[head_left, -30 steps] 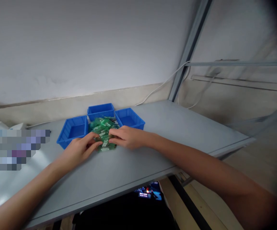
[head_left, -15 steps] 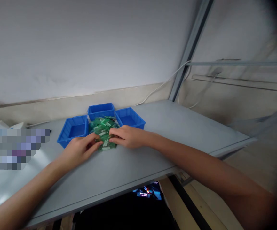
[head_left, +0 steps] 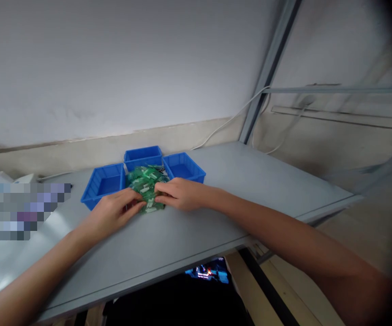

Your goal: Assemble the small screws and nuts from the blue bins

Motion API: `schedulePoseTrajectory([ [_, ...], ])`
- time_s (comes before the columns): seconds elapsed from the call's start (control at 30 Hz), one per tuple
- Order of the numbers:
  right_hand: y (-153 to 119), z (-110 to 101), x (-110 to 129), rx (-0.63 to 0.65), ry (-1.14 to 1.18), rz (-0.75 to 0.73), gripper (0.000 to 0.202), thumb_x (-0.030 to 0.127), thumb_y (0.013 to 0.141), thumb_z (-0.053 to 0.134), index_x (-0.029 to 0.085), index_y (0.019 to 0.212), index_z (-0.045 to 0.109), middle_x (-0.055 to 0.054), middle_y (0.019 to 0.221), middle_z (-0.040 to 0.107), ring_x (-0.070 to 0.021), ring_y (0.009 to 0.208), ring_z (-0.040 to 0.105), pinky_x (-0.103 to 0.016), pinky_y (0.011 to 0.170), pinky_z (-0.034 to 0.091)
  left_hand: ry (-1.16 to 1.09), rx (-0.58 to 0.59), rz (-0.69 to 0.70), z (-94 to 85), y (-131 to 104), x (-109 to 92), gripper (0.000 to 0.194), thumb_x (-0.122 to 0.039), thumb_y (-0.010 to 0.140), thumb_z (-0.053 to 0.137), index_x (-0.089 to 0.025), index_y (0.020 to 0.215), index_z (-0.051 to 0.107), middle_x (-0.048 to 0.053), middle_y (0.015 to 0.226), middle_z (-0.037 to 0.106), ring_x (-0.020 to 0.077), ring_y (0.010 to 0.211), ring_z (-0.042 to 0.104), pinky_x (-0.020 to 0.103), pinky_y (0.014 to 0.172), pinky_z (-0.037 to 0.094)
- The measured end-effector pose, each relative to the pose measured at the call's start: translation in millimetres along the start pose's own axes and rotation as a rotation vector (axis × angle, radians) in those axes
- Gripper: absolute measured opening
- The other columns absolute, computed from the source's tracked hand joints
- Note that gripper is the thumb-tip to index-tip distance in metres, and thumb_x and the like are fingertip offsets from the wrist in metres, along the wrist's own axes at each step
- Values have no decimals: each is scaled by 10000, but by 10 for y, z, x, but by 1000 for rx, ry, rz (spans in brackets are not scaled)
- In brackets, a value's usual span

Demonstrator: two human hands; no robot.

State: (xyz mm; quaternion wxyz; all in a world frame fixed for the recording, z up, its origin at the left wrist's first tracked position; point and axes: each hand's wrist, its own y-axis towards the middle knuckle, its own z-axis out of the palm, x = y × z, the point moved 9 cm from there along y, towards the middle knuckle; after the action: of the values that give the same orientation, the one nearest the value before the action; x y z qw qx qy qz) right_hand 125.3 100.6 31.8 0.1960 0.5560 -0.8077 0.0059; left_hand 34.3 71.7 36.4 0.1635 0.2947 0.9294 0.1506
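Observation:
A heap of green see-through plastic packets with white labels (head_left: 147, 174) lies on the grey table, between blue bins. At the heap's near left side, my left hand (head_left: 117, 207) has its thumb and fingers closed on the edge of a green packet. From the right, my right hand (head_left: 177, 194) pinches the same low part of the heap, fingertips bent in over the green plastic. Both hands rest low, close together. What lies under the fingertips is partly hidden, and the packets' contents are too small to make out.
Blue bins stand around the heap: a left bin (head_left: 88, 195), a back bin (head_left: 143, 161) and a right bin (head_left: 200, 178). A white cable (head_left: 223, 121) runs along the wall to a metal post (head_left: 267, 68). A lit screen (head_left: 212, 270) shows below the table edge.
Almost nothing differs. My left hand's fingers have shifted very slightly to the right; the picture on the lit screen has changed.

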Motion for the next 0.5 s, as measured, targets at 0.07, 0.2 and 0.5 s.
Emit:
schedulePoseTrajectory([
  [0.07,0,-2,3,-2,-3,-2,189,327,903,374,189,790,437,17,616,465,-112,569,416,-243,539,252,-5,-6,3,-2,-2,4,238,-356,896,419,-175,850,566,4,735,569,111,605,531,222,583,422],
  [0.2,1,4,4,11,-13,8,185,315,903,379,185,786,440,16,613,471,-111,562,415,-243,538,249,-9,-1,6,5,-3,5,231,-350,895,421,-175,846,564,5,734,563,113,609,531,224,583,425],
  [0.5,1,9,4,1,-31,-10,191,318,905,374,183,787,442,17,623,477,-108,570,423,-235,537,249,-8,17,15,10,-8,-6,201,-323,899,423,-179,855,555,4,743,553,109,616,522,219,590,422],
])
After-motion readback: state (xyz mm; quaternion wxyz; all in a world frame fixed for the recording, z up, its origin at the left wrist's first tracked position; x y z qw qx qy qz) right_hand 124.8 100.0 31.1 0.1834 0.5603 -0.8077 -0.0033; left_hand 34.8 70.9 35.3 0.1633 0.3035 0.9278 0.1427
